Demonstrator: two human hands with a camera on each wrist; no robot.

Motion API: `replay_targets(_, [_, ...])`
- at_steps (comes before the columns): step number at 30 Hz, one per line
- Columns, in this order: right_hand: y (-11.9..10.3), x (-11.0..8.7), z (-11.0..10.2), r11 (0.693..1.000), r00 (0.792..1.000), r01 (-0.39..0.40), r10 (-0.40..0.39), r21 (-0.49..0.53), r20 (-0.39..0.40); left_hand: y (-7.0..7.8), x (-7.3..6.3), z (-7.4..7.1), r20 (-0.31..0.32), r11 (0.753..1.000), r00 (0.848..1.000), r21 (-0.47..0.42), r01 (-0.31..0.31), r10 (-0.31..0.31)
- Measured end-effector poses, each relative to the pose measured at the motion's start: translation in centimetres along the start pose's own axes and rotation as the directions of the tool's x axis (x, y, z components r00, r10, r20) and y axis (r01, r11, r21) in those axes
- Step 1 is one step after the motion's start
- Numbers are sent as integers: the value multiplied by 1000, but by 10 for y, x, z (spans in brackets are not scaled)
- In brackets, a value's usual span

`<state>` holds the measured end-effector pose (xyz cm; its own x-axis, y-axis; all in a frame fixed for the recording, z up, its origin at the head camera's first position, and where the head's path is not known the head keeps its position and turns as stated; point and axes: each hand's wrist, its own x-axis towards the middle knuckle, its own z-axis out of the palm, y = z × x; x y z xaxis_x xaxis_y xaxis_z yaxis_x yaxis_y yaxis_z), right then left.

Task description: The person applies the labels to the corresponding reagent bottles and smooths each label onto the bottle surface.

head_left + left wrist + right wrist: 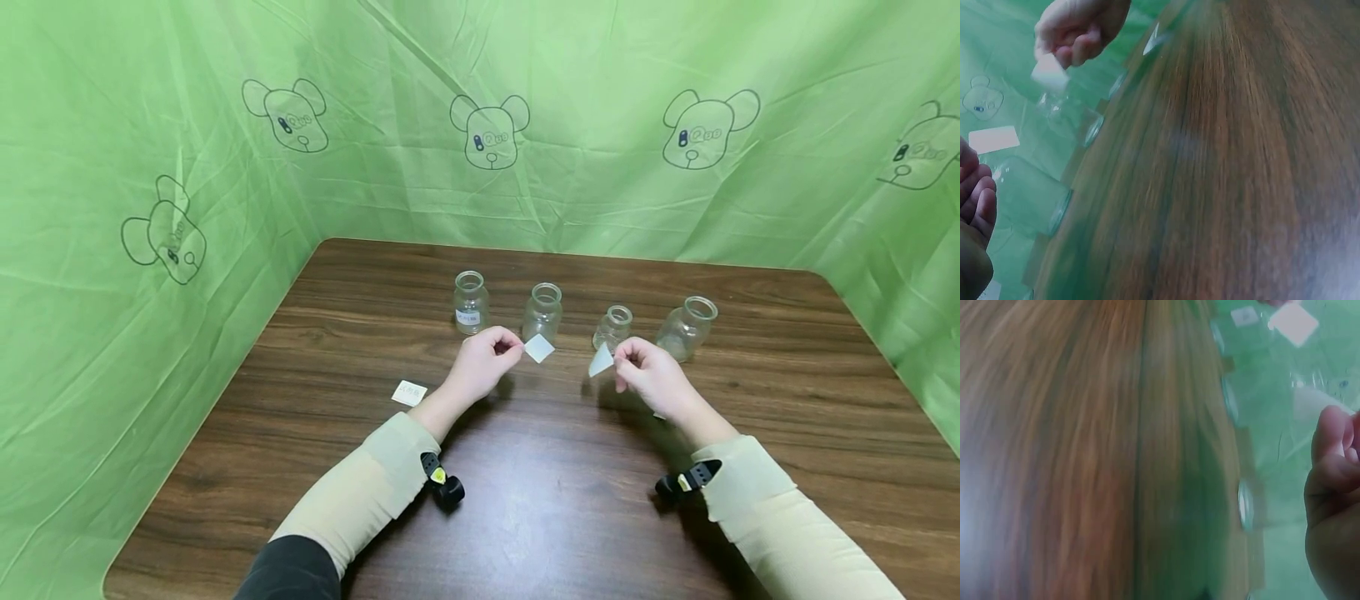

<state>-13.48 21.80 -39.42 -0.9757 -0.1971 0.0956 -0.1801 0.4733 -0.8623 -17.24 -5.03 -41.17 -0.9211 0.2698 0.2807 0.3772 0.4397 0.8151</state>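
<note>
My left hand (483, 367) pinches a small white square label (540, 348) by its edge, in front of a clear glass jar (545, 302). Thumb and fingers of my right hand (652, 379) pinch another white piece of paper (601, 361), tilted and partly curved, before a smaller glass jar (617, 321). In the right wrist view this paper (1313, 403) appears next to the right fingertips, with the left hand's label (1295, 325) beyond. Both papers are held up over the table, a short gap apart.
A jar with a label stuck on it (471, 293) stands at the left of the row, and a tilted-looking jar (686, 327) at the right. A white label with writing (409, 392) lies on the wooden table (525, 517). Green cloth (585, 200) hangs behind.
</note>
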Motion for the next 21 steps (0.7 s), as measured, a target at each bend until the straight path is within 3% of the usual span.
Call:
replay_targets(13, [40,-20,-37,990,998,-69,67,-122,-14,-15,2,-4,-53,1000,998,-2,27,-28])
replay_targets(21, [56,-35,-52,986,988,-153,152,-65,-27,-17,2,-8,-58,999,997,5,52,-52])
